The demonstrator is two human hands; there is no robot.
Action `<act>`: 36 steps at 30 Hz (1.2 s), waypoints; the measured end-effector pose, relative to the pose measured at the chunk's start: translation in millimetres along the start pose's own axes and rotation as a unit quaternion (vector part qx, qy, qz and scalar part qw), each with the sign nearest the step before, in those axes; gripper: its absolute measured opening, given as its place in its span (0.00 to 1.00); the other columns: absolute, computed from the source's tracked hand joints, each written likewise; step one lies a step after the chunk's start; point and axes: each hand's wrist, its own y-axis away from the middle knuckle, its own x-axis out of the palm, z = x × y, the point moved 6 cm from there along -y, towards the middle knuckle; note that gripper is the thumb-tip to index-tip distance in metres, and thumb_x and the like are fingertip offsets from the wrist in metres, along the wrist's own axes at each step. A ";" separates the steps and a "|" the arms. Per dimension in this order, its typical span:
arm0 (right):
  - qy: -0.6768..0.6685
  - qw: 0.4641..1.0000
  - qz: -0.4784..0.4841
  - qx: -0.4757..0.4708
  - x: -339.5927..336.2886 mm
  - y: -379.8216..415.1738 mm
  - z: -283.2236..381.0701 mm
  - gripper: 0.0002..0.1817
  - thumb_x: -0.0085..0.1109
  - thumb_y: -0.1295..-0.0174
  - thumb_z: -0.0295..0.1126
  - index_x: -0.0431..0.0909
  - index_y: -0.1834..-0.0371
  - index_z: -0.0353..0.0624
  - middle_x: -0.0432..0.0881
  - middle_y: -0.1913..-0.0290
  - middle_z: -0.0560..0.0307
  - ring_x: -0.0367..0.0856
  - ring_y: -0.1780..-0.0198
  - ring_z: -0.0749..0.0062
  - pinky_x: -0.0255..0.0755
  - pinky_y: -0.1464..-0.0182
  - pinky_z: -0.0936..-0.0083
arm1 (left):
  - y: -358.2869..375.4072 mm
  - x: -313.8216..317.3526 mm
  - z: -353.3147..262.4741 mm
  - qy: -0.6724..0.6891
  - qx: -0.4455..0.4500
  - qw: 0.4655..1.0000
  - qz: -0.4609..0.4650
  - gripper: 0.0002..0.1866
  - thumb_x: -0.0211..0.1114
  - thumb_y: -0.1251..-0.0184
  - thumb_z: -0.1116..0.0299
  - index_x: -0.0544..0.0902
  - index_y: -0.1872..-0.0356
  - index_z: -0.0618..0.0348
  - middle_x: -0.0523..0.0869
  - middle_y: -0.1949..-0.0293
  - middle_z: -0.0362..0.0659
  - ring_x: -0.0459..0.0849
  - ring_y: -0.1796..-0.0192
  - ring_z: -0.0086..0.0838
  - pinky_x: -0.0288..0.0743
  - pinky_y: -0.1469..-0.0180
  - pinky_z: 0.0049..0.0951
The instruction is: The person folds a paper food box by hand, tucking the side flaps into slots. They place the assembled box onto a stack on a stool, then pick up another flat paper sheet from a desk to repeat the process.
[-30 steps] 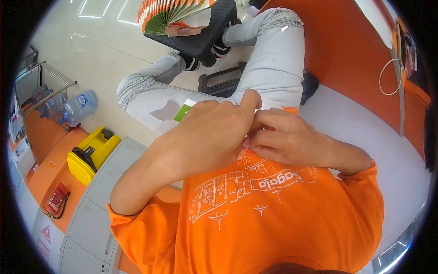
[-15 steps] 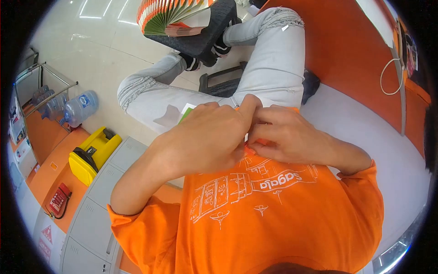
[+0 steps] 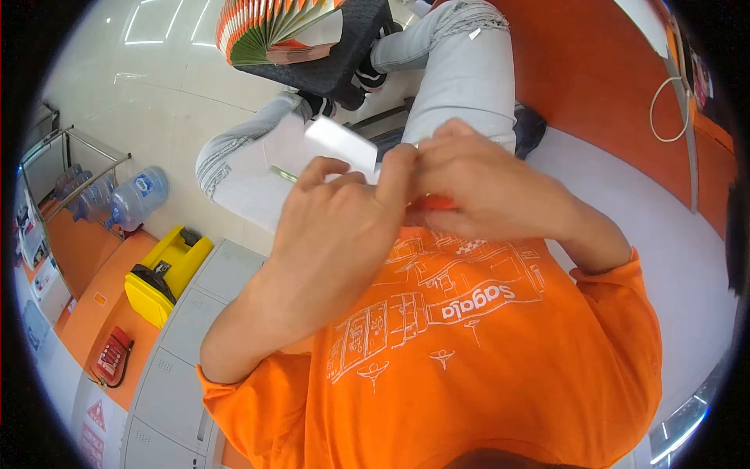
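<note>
Two bare hands meet in front of the person's orange printed T-shirt (image 3: pixel 484 344). Left hand (image 3: pixel 336 234) is closed, its fingers pinching a white rectangular card (image 3: pixel 340 146) held tilted above the knees in pale grey jeans (image 3: pixel 469 78). Right hand (image 3: pixel 492 187) is closed too, fingertips touching the left thumb and clamped on a thin orange strip (image 3: pixel 437 204). Fanned orange-and-green folded papers (image 3: pixel 269 31) lie on a black stool (image 3: pixel 344 47) beyond.
</note>
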 end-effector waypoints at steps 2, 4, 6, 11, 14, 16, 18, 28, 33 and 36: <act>0.008 0.997 -0.078 -0.020 -14.2 1.2 -8.2 0.13 0.73 0.41 0.40 0.88 0.62 0.42 0.87 0.62 0.56 0.84 0.50 0.56 0.69 0.39 0.57 | 2.4 -5.4 6.6 -0.057 -0.003 0.998 -0.040 0.25 0.69 0.36 0.74 0.75 0.38 0.55 0.88 0.69 0.42 0.88 0.61 0.41 0.73 0.37 0.43; 0.006 0.990 -0.136 -0.027 -29.2 10.0 -25.0 0.15 0.74 0.40 0.41 0.86 0.58 0.43 0.85 0.56 0.58 0.81 0.46 0.60 0.63 0.30 0.56 | 9.3 -10.5 15.8 -0.068 0.006 0.995 -0.076 0.19 0.69 0.37 0.74 0.80 0.45 0.54 0.88 0.68 0.40 0.88 0.59 0.38 0.71 0.34 0.44; -0.009 0.994 -0.105 -0.040 -22.2 19.7 -33.0 0.14 0.74 0.39 0.41 0.86 0.60 0.44 0.84 0.58 0.59 0.82 0.47 0.61 0.60 0.28 0.53 | 14.3 -10.6 19.7 -0.083 0.018 0.990 -0.114 0.14 0.70 0.38 0.74 0.84 0.51 0.54 0.88 0.68 0.38 0.87 0.58 0.35 0.70 0.32 0.46; -0.016 0.992 -0.086 -0.091 0.9 20.2 -19.2 0.09 0.74 0.37 0.38 0.85 0.63 0.48 0.82 0.62 0.64 0.81 0.50 0.68 0.51 0.23 0.45 | 31.3 9.3 15.9 -0.116 0.003 0.977 -0.178 0.06 0.73 0.44 0.76 0.87 0.67 0.53 0.88 0.65 0.35 0.85 0.53 0.30 0.68 0.29 0.52; -0.019 0.992 -0.088 -0.090 9.2 16.9 -17.8 0.08 0.77 0.40 0.35 0.86 0.64 0.49 0.83 0.62 0.63 0.82 0.47 0.66 0.50 0.23 0.46 | 34.4 14.3 19.2 -0.146 -0.016 0.972 -0.183 0.06 0.72 0.43 0.77 0.87 0.66 0.53 0.89 0.64 0.34 0.85 0.51 0.28 0.65 0.27 0.54; -0.031 0.992 -0.082 -0.086 8.3 16.3 -20.7 0.07 0.76 0.39 0.33 0.86 0.64 0.48 0.83 0.62 0.63 0.82 0.48 0.66 0.50 0.23 0.47 | 39.8 13.8 21.0 -0.143 -0.010 0.970 -0.195 0.05 0.72 0.43 0.72 0.88 0.65 0.54 0.89 0.60 0.36 0.84 0.46 0.32 0.62 0.25 0.54; -0.044 0.992 -0.077 -0.085 3.0 16.7 -21.9 0.06 0.76 0.39 0.31 0.86 0.64 0.48 0.83 0.62 0.63 0.82 0.48 0.66 0.50 0.23 0.47 | 47.7 9.7 21.4 -0.145 -0.004 0.968 -0.207 0.07 0.72 0.42 0.68 0.89 0.64 0.56 0.89 0.56 0.38 0.82 0.40 0.36 0.59 0.23 0.55; -0.360 0.930 0.063 -0.046 12.6 22.5 -31.7 0.04 0.75 0.39 0.28 0.88 0.65 0.42 0.89 0.50 0.56 0.83 0.40 0.61 0.55 0.22 0.50 | 33.5 -11.6 130.6 0.408 0.018 0.787 -0.462 0.51 0.55 0.30 0.27 0.55 0.25 0.62 0.68 0.29 0.57 0.70 0.29 0.47 0.61 0.29 0.48; -0.390 0.919 0.052 -0.042 -9.9 23.6 -37.7 0.07 0.76 0.39 0.29 0.88 0.61 0.41 0.88 0.46 0.53 0.84 0.39 0.60 0.53 0.20 0.49 | 5.1 2.1 123.5 0.435 0.100 0.802 -0.396 0.35 0.53 0.25 0.32 0.77 0.57 0.63 0.82 0.62 0.47 0.77 0.60 0.34 0.69 0.54 0.37; -0.248 0.969 0.004 0.024 -22.5 13.1 -29.6 0.08 0.74 0.37 0.26 0.87 0.56 0.43 0.88 0.47 0.49 0.81 0.34 0.56 0.55 0.21 0.49 | 11.4 -6.8 106.4 0.352 0.082 0.817 -0.448 0.31 0.59 0.25 0.37 0.74 0.69 0.61 0.77 0.73 0.44 0.71 0.71 0.34 0.64 0.64 0.36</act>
